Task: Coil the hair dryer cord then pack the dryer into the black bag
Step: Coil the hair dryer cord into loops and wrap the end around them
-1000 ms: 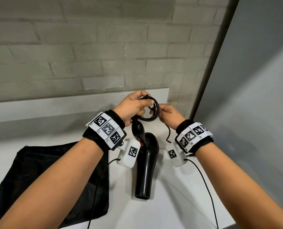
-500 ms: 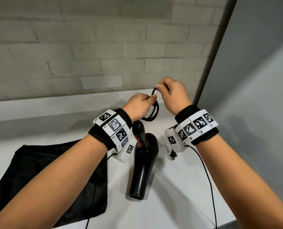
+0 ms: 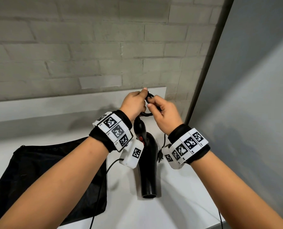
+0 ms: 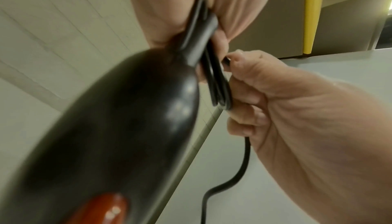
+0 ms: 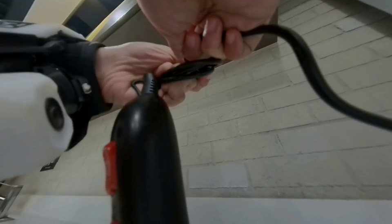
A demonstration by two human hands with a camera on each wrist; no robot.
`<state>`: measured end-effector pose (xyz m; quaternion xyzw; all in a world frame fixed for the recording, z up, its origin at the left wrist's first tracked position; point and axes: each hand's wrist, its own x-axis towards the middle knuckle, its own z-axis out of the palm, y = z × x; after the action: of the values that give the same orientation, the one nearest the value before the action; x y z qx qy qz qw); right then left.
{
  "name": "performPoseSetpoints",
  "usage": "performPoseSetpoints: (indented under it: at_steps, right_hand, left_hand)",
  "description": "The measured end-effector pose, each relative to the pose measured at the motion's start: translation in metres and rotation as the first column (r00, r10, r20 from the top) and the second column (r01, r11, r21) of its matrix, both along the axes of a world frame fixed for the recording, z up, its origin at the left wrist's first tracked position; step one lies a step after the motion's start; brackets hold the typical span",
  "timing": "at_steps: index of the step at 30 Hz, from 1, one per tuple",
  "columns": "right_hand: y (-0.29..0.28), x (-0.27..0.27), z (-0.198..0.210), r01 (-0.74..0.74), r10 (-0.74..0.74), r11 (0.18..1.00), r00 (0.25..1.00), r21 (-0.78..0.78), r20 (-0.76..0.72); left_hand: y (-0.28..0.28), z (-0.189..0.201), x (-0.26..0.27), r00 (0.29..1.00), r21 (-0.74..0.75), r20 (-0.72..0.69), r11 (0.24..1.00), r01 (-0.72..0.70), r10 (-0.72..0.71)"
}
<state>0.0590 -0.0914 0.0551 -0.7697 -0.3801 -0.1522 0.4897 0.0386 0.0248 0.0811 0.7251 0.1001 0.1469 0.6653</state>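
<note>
Gripping cord (image 3: pixel 148 103) coil w/ my left hand (image 3: pixel 134 103), right hand (image 3: pixel 165 116) pinching its loose strand. Black dryer (image 3: pixel 148 166) hangs below over white counter (image 3: pixel 178 204), long axis vertical-ish, nozzle toward me. Black bag (image 3: pixel 38 166) flat, left of it.

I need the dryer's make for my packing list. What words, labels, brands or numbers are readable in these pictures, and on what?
No readable text.
Dryer: no brand or label shows; white marks on its red switch are too blurred to read.
Wristbands: square coded black-and-white markers, not words; tiny characters beside them are too small to read.
Bag: no label shows.
</note>
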Motion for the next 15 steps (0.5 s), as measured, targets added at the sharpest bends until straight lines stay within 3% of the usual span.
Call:
performPoseSetpoints:
  at_steps: [4,7,10,13,15]
  right_hand:
    - [-0.002,-0.004,-0.004,0.033,-0.032,0.999,0.999,-0.029,0.032]
    - [-0.006,-0.002,-0.003,0.01,-0.009,0.999,1.0,-0.036,0.025]
    - [-0.014,0.003,-0.004,-0.039,0.039,0.999,0.999,-0.009,-0.036]
    - [-0.031,0.011,-0.009,0.037,-0.033,0.999,0.988,0.018,-0.152]
    - [-0.042,0.018,-0.016,0.089,-0.103,0.994,0.96,-0.067,-0.261]
  left_hand:
    - [0.003,-0.001,-0.002,0.999,0.066,-0.015,0.997,0.043,-0.042]
    - [0.003,-0.001,0.0,1.0,0.035,-0.009,0.999,0.02,-0.02]
    - [0.004,-0.002,0.002,1.0,0.01,0.017,1.0,-0.023,0.023]
    - [0.008,-0.004,0.004,0.998,-0.017,0.04,0.999,-0.045,0.045]
    - [0.01,-0.005,0.004,0.997,-0.045,0.05,0.998,-0.053,0.055]
